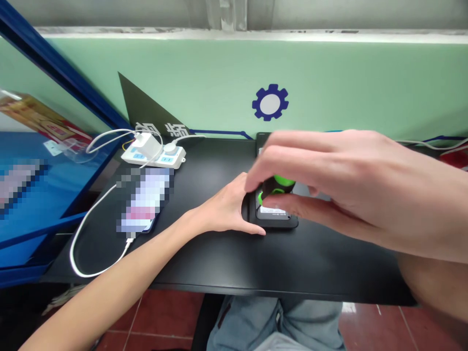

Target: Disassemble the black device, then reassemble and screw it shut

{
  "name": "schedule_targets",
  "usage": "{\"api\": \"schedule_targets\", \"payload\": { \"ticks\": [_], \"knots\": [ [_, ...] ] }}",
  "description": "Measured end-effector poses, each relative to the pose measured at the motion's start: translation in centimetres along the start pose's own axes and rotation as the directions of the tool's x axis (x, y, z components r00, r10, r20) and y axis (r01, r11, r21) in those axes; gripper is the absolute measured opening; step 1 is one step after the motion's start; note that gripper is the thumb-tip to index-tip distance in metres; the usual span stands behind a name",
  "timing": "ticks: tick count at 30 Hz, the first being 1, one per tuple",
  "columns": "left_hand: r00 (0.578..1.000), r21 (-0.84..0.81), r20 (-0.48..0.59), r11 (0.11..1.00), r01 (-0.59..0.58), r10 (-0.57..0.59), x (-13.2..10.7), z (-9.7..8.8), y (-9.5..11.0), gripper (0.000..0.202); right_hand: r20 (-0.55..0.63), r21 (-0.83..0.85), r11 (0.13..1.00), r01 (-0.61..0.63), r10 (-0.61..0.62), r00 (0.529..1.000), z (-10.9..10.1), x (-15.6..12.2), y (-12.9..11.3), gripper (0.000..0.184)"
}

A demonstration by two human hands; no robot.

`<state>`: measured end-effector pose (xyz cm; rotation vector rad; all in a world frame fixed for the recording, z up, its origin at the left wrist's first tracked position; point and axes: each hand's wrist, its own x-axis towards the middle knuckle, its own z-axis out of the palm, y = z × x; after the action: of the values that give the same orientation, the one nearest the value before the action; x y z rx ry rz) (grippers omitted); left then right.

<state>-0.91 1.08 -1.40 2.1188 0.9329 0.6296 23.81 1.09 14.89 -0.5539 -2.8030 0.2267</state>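
Fingers of the right hand close narrowly around a green-and-black handle, mostly hiding it, just above a flat black device whose small white label is unreadable. Left hand, spread open, touches the device's left edge.

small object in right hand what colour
The small object is black with bright green parts, head view.

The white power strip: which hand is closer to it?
Left. The left hand is below and to the right of the white power strip; the right hand is farther right.
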Motion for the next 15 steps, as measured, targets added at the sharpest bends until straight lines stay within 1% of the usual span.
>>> {"api": "schedule_targets", "payload": {
  "ticks": [2,3,6,8,10,12,13,15],
  "knots": [
    [1.0,0.005,0.009,1.0,0.005,-0.005,0.1,0.0,0.0,0.107,-0.038,-0.053,0.999,-0.002,0.0,0.999,0.1,0.2,0.1,0.024],
    [1.0,0.005,0.005,1.0,0.003,-0.003,0.1,0.0,0.1,0.109,-0.064,-0.096,0.995,-0.014,0.008,0.998,0.4,0.4,0.1,0.026],
    [1.0,0.02,-0.011,1.0,-0.006,0.006,0.3,-0.1,0.2,0.119,-0.113,-0.204,0.976,-0.073,0.051,0.992,1.0,0.9,0.4,0.043],
    [1.0,0.026,0.0,1.0,-0.005,0.005,0.3,-0.2,0.4,0.12,-0.084,-0.182,0.981,-0.071,0.057,0.995,0.9,0.9,0.6,0.048],
    [1.0,0.017,0.002,1.0,-0.009,0.009,0.2,-0.2,0.4,0.118,-0.041,-0.103,0.993,-0.054,0.05,0.998,0.4,0.4,0.7,0.041],
    [1.0,0.008,-0.012,1.0,-0.009,0.009,0.1,-0.2,0.3,0.117,-0.004,-0.028,0.999,-0.033,0.033,0.999,-0.3,-0.2,0.6,0.027],
    [1.0,0.007,-0.013,1.0,-0.002,0.003,0.0,-0.1,0.2,0.114,0.001,-0.003,1.0,-0.022,0.022,1.0,-0.6,-0.4,0.6,0.024],
    [1.0,0.007,-0.006,1.0,0.011,-0.011,0.0,-0.1,0.2,0.107,-0.012,-0.004,1.0,-0.007,0.007,1.0,-0.9,-0.6,0.4,0.027]
  ]
}}
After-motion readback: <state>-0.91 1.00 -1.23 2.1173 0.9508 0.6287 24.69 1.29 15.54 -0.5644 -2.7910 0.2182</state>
